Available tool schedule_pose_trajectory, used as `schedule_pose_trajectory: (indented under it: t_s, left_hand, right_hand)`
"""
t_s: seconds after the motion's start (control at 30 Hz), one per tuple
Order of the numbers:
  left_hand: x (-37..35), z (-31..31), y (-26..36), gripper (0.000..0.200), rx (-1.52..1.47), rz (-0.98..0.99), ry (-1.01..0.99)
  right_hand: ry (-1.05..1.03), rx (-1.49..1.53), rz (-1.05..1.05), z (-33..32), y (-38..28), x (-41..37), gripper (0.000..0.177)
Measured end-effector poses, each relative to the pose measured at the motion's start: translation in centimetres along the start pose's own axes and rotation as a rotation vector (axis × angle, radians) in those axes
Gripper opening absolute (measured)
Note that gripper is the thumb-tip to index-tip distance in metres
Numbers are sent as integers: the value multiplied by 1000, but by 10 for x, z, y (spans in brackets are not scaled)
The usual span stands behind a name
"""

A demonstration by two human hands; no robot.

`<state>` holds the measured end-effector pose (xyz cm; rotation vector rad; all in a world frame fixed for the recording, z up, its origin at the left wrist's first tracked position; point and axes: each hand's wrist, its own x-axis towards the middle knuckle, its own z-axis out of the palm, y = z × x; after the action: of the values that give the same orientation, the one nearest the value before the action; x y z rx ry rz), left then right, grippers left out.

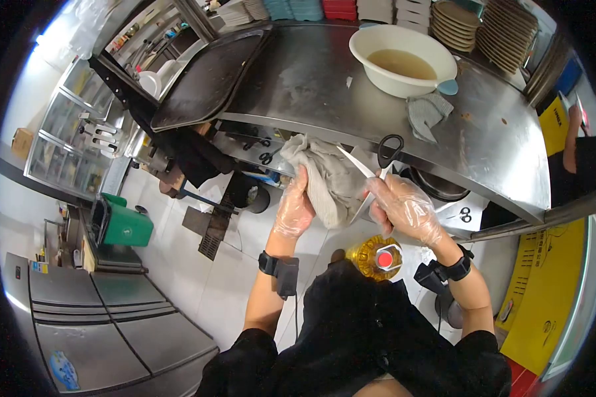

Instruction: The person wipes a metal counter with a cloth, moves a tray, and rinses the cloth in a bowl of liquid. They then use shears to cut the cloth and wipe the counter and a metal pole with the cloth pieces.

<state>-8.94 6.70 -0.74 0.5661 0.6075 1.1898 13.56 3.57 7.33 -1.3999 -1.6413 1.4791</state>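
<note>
Both of my hands wear clear plastic gloves. My left hand [294,206] grips the left side of a crumpled grey-beige cloth [326,178], thumb up along it. My right hand [406,206] is closed around a pair of scissors [389,153]; one black handle loop sticks up above the fingers and a pale pointed blade reaches up and left, over the cloth's right side. The cloth hangs just in front of the steel table's [291,83] near edge. Below the right hand stands a bottle of yellow oil [366,257] with a red cap.
On the table are a cream bowl [377,47] of cloudy liquid, a small grey cloth [427,118] and a dark tray [208,79]. Stacked plates [508,34] line the back. A green bin [126,221] stands left. At far right another person's arm [571,142] shows.
</note>
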Motion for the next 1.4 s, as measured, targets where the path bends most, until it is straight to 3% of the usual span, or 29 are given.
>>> schedule_pose_trajectory:
  t_s: [0.17,0.2,0.3,0.37,0.7,0.77,0.9,0.97,1.03,1.1,1.13,1.23,1.3,1.37,1.4]
  left_hand:
    - [2,-3,-2,55,54,-4,-34]
    - [3,-4,-2,55,58,-8,-37]
    - [5,-12,0,54,34,-61,11]
    - [7,-21,1,55,65,-54,-32]
    - [11,-13,11,54,345,-59,-146]
    - [9,-6,12,54,330,-48,-142]
    - [8,-24,17,54,223,-81,-168]
    - [-2,-27,21,53,227,-82,-79]
    - [-13,-36,27,53,266,-107,-122]
    - [-25,-36,30,52,276,-100,-3]
    - [-28,-43,32,52,273,-107,17]
    - [-40,-54,37,51,420,-15,17]
    - [-41,-68,35,52,187,-96,86]
    - [-44,-69,36,53,182,-90,91]
    - [-46,-68,37,53,181,-84,89]
  right_hand:
    - [62,-108,-29,-1,10,-1,36]
    - [143,-260,-209,-2,18,-1,34]
    - [262,-397,-286,-8,11,-5,29]
    - [209,-168,-171,-12,10,-6,32]
    - [323,-321,-394,-6,35,-9,29]
    - [507,-784,-622,-2,30,-4,29]
    - [511,-911,-629,13,35,8,27]
    - [480,-935,-663,20,38,17,22]
    - [510,-1001,-789,29,39,24,21]
    - [467,-1009,-775,36,42,35,21]
    - [524,-1042,-865,37,47,47,19]
    - [523,-915,-740,45,47,50,18]
    - [373,-960,-676,49,43,48,19]
    - [382,-941,-892,57,62,58,19]
    - [336,-953,-725,59,66,64,18]
